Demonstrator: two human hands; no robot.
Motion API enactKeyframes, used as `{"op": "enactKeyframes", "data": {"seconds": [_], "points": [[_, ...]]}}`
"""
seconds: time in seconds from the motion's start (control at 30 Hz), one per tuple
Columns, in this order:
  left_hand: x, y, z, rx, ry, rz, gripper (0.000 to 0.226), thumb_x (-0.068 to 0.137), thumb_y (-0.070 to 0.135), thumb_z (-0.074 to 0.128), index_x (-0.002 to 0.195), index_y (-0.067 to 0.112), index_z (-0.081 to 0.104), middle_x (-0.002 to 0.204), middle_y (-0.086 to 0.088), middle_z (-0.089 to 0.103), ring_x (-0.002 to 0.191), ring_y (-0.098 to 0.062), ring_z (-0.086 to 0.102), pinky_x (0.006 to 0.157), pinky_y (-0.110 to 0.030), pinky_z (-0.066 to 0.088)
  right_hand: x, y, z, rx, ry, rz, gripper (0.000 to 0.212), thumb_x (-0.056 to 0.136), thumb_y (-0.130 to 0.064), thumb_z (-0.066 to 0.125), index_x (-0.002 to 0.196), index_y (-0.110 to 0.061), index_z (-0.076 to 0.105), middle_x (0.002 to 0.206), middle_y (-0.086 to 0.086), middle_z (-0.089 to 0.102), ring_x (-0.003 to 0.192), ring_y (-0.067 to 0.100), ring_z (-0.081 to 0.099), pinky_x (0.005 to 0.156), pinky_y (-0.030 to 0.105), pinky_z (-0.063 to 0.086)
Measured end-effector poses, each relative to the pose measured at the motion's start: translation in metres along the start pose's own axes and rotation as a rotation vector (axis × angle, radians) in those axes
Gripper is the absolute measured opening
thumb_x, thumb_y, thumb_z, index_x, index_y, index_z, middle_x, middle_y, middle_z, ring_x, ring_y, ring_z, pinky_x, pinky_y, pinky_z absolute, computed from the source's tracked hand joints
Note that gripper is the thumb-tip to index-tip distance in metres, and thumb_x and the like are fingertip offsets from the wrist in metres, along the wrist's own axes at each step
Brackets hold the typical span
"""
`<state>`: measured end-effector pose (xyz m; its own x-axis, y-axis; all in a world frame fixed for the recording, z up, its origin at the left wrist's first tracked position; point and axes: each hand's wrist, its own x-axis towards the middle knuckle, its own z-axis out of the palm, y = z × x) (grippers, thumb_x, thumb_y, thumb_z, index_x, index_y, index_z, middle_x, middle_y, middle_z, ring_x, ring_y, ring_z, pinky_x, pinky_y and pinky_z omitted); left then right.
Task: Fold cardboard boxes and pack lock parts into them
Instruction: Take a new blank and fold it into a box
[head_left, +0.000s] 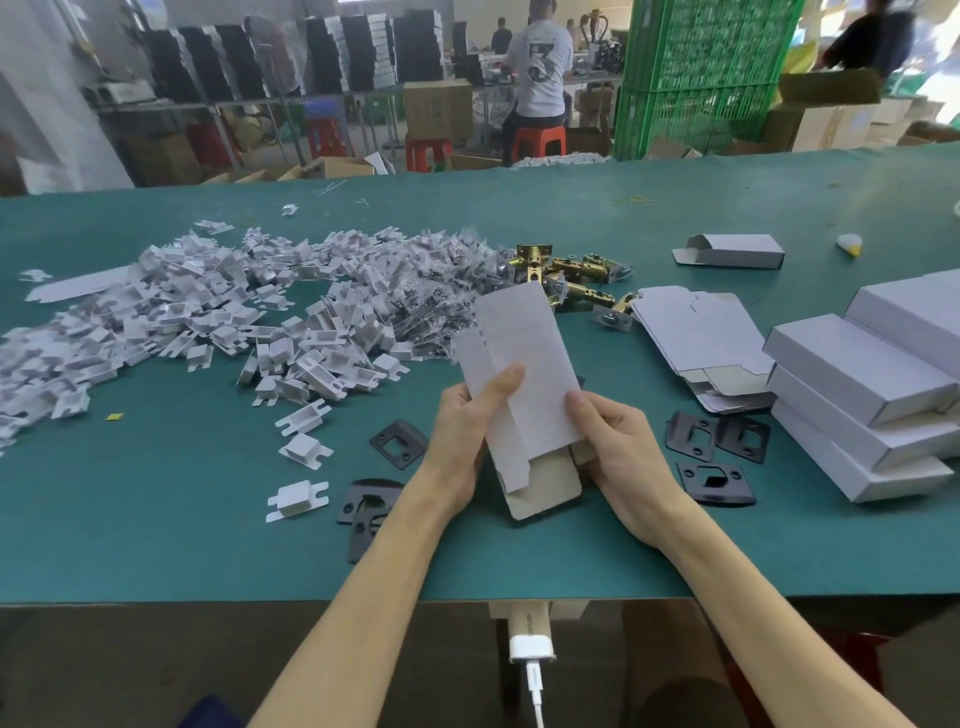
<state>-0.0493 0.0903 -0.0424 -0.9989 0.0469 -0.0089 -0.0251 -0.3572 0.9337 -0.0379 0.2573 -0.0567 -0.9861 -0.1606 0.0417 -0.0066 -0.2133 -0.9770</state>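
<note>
Pinched by left hand (462, 431) and right hand (613, 441) as a flat carton blank (524, 364) mid-frame above the desk (208, 545); could buckle off its score lines or tear a flap under uneven squeezing.

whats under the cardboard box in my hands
Under the cardboard box, held by left hand and right hand, a dark edge shows below the lower flap, maybe shadow or a black plate; the box covers the rest.

Inserts pile (208, 312) left, latches (571, 275) behind, closed boxes (872, 395) right.
</note>
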Motion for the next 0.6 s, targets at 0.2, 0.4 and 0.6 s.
{"op": "enactKeyframes", "data": {"seconds": [0.2, 0.4, 0.6], "points": [[-0.0012, 0.0018, 0.0021, -0.008, 0.026, -0.029, 0.033, 0.102, 0.035, 0.063, 0.118, 0.007, 0.072, 0.114, -0.015, 0.078, 0.103, -0.032, 0.075, 0.088, -0.041, 0.063, 0.0003, -0.0001, -0.0002, -0.026, 0.018, -0.010, 0.035, 0.101, -0.033, 0.059, 0.100, -0.003, 0.077, 0.105, 0.020, 0.075, 0.090, 0.028, 0.067, 0.085, 0.047, 0.049], [-0.0045, 0.0071, 0.0034, -0.035, -0.095, -0.151, 0.036, 0.097, 0.026, 0.066, 0.124, 0.001, 0.070, 0.120, -0.019, 0.075, 0.105, -0.032, 0.074, 0.086, -0.040, 0.063, 0.0003, -0.0013, 0.0002, -0.001, 0.026, 0.017, 0.043, 0.098, -0.042, 0.058, 0.092, -0.005, 0.079, 0.101, 0.013, 0.078, 0.088, 0.024, 0.073, 0.073, 0.031, 0.058], [-0.0017, 0.0049, 0.0035, -0.012, -0.042, -0.150, 0.045, 0.106, 0.035, 0.054, 0.126, -0.003, 0.067, 0.119, -0.023, 0.074, 0.098, -0.031, 0.074, 0.087, -0.044, 0.061, 0.0001, 0.0008, 0.0007, -0.041, 0.033, 0.008, 0.039, 0.100, -0.035, 0.058, 0.093, -0.001, 0.075, 0.098, 0.015, 0.078, 0.082, 0.021, 0.073, 0.069, 0.029, 0.058]]}}
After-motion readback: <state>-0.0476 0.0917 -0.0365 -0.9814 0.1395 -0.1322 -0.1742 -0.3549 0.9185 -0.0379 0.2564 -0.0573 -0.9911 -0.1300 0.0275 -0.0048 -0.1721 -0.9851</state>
